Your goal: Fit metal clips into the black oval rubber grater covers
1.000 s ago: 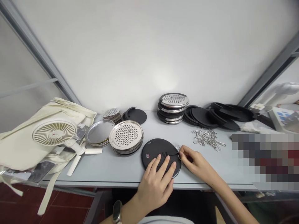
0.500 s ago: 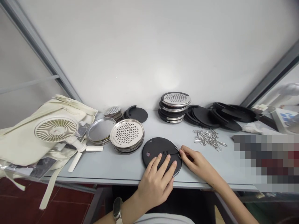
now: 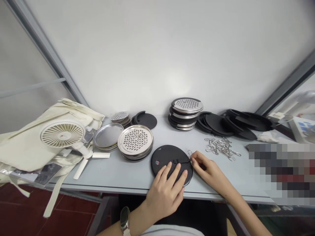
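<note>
Under my left hand [image 3: 167, 190] lies a round black disc [image 3: 164, 154] near the table's front edge. That hand rests flat on it with the fingers spread. A small slotted tab shows on the disc just ahead of my fingertips. My right hand [image 3: 204, 167] is at the disc's right rim, thumb and forefinger pinched on a bent wire clip [image 3: 189, 152]. Only the clip's upper loop shows; the rest is hidden by my fingers. Similar wire clips [image 3: 222, 147] lie in a loose pile to the right.
Perforated grater plates [image 3: 135, 140] and plain metal discs [image 3: 108, 135] are stacked at left. Another stack [image 3: 186, 113] stands by the wall, beside black round covers [image 3: 219, 124]. A white fan [image 3: 62, 134] lies on a cream bag [image 3: 24, 144]. The grey table [image 3: 110, 177] ends close to me.
The wire clip at the disc's rim has shifted slightly, and less of it shows beside my right fingers. My left hand keeps its place on the disc. The whole view has moved a little.
</note>
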`<state>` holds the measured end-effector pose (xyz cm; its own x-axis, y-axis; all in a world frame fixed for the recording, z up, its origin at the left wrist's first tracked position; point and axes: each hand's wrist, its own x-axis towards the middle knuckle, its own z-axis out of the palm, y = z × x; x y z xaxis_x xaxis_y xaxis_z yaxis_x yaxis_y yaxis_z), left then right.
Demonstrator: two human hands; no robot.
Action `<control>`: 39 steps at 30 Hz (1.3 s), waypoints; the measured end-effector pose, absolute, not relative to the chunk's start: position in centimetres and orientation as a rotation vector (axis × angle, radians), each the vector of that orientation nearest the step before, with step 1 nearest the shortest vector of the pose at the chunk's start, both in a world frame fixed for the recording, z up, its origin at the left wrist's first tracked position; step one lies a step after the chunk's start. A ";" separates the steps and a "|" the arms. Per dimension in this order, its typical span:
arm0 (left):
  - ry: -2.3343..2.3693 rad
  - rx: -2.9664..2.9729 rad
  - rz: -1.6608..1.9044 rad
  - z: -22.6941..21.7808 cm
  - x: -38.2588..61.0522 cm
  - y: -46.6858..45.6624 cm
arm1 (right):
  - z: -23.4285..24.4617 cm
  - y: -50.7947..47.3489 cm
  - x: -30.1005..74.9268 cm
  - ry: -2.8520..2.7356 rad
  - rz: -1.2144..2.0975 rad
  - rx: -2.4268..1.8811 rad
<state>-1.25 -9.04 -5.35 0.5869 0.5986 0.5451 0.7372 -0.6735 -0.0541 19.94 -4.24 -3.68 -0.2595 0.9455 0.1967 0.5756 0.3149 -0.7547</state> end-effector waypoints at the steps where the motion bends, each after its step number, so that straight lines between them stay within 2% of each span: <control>1: -1.096 -2.538 -0.729 -5.4 -1.3 -9.0 | -3.7 -4.2 20.0 -1.947 0.741 -1.341; 16: -1.070 -2.534 -0.769 -5.7 -1.3 -8.9 | -3.7 -4.3 19.8 -1.972 0.760 -1.371; 25: -1.077 -2.538 -0.767 -5.7 -1.2 -8.9 | -3.9 -4.1 20.2 -1.861 0.637 -1.296; 39: -1.076 -2.541 -0.770 -5.8 -1.2 -8.9 | -3.5 -4.1 20.1 -1.974 0.771 -1.277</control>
<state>-1.18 -8.94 -5.82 0.5818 0.5800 0.5702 0.7268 -0.6854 -0.0445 20.09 -4.09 -3.51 -0.3097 0.9281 0.2067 0.5425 0.3511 -0.7632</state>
